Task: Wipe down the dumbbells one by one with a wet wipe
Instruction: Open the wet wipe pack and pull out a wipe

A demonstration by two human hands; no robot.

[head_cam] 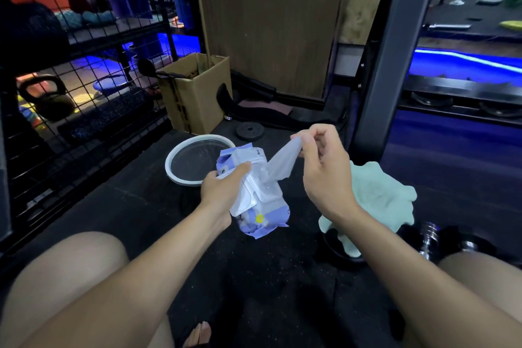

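The left hand (223, 189) grips the wipe pack (251, 192); the right hand (324, 167) pinches a wet wipe (279, 164) half-drawn from its slot — so wiping looks not yet begun. The dumbbell (432, 237) lies far right, partly under a green cloth (378, 195), with open floor between — the basin (175, 155) sits just behind the pack.

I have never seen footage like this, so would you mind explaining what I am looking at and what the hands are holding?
This single picture comes from a camera worn on a person's head, looking down at their own arms and knees on a dark gym floor. The left hand holds a purple-and-white pack of wet wipes; the right hand pinches a thin white wipe coming out of it. On the floor lie a white-rimmed round basin, a pale green cloth and a chrome-handled black dumbbell.
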